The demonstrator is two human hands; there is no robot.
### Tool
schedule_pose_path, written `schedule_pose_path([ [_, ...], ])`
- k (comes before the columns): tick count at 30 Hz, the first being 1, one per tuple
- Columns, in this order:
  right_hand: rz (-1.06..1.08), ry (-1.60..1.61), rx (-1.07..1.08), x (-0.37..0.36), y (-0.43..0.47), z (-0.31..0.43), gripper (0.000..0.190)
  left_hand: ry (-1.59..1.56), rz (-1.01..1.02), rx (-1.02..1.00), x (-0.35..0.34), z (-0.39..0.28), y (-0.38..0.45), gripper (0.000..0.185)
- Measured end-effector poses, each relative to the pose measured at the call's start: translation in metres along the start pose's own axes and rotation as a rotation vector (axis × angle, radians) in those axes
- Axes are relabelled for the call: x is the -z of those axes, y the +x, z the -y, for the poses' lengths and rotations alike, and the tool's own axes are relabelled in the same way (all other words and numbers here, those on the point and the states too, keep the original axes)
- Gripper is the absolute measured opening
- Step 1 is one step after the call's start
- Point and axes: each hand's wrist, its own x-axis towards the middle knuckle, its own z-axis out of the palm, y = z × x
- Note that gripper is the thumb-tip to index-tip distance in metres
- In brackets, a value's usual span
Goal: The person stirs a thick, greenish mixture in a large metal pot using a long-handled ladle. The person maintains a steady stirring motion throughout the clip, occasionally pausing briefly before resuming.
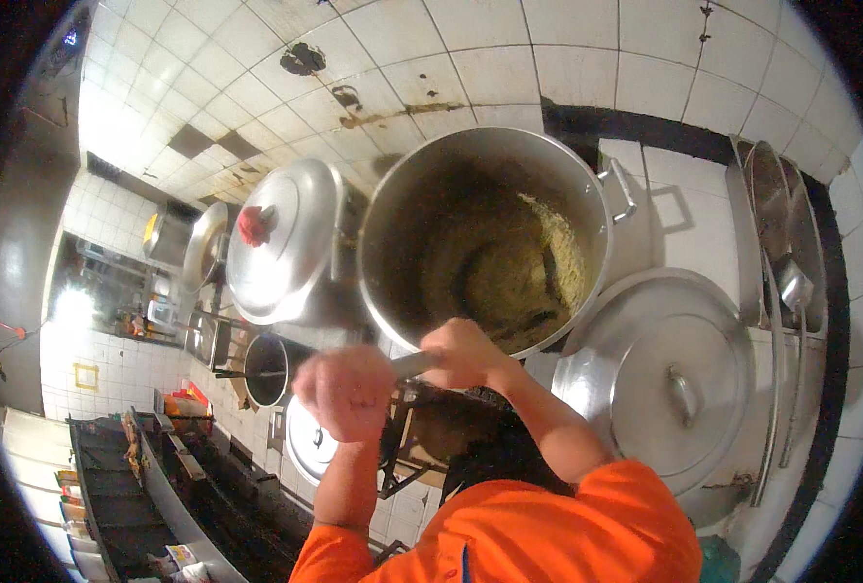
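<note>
A large, deep metal stockpot point(604, 251) stands before me, with a yellowish, grainy mass point(562, 251) clinging to its inner right side and more of it low in the dim interior. My left hand point(351, 393), blurred, is closed on the end of a thick handle point(415, 364) near the pot's front left edge. My right hand point(464, 353) grips the same handle at the near rim. The far end of the tool is hidden or too dark to make out.
A lidded metal pot point(285, 240) with a red cloth on its knob stands left. A large metal lid point(682, 386) lies right, beside a metal tray point(752, 291) holding long-handled utensils. Below left is a smaller open pot point(266, 370). A tiled wall point(570, 73) rises behind the stockpot.
</note>
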Motion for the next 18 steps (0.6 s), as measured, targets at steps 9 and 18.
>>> schedule_pose_path([
  [9,-0.359,-0.12,0.306,-0.009,0.013,-0.141,0.03,0.417,0.448,-0.167,0.02,0.11,-0.042,0.011],
  [18,-0.184,0.17,0.357,-0.035,0.011,-0.042,0.03,0.723,0.279,-0.214,-0.014,0.013,-0.038,0.019],
])
